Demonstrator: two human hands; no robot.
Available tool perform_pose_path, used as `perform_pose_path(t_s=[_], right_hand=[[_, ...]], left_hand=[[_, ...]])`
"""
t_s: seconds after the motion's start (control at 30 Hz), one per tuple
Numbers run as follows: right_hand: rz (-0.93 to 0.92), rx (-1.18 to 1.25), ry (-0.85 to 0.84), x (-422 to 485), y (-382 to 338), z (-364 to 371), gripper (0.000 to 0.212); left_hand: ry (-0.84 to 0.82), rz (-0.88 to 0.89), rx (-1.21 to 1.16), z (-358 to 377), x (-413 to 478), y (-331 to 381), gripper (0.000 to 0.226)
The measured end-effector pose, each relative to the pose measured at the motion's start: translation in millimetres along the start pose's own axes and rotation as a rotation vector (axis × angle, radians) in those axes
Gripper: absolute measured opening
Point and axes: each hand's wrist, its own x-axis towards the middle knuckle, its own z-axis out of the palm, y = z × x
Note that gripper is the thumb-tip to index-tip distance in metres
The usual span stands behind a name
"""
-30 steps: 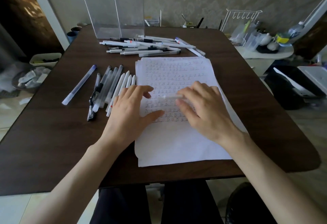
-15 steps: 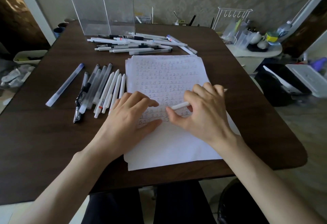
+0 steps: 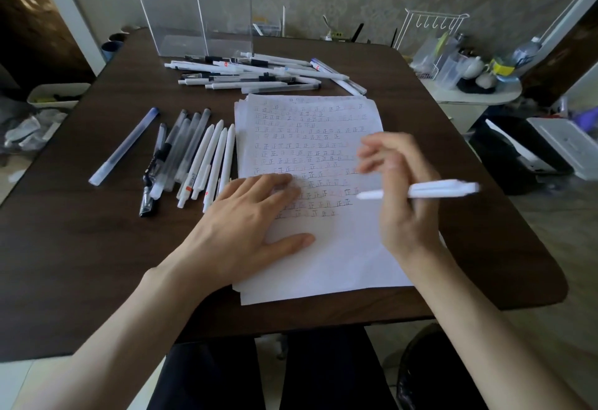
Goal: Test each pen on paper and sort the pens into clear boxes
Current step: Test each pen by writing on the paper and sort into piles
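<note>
**Pen lifted over the paper**

On the dark worktop, a stack of paper, rows of small written marks down to about mid-sheet, blank below. Left hand flat on the paper's left part, fingers spread, palm down, grasping nothing, thumb out over the blank area. Right hand raised above the paper's right edge, blurred, gripping a white pen held roughly level, narrow end toward the paper's middle, blunt end out past the paper's right edge. Pen clear of the sheet, not touching it.

Left of the paper, a row of pens side by side, slanted, white ones nearest the paper, translucent ones further out, one black clip pen at the near end. Further left of the paper, a single blue-capped pen apart from the row. Beyond the paper's far edge, a loose pile of pens, crossing one another. Behind that pile, clear boxes upright at the worktop's far edge; contents not discernible.
</note>
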Motion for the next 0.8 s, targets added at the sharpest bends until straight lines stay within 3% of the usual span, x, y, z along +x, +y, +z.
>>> perform_pose_path(t_s=[0.1,0.17,0.27,0.47,0.8], right_hand=[[0.375,0.165,-0.074,2,-1,-2,0.054],[0.520,0.281,-0.167,2,-2,-1,0.056],[0.508,0.172,-0.255,3,-3,1,0.035],[0.521,-0.008,-0.232,0,2,4,0.032],[0.462,-0.130,-0.287,0,7,7,0.034]], left_hand=[[-0.016,-0.011,0.017,-2,-1,2,0.076],[-0.025,-0.017,0.030,-1,-1,2,0.075],[-0.033,-0.001,0.052,-2,-1,2,0.070],[-0.189,0.345,0.045,-1,-7,11,0.054],[-0.229,0.194,0.130,5,-19,15,0.054]])
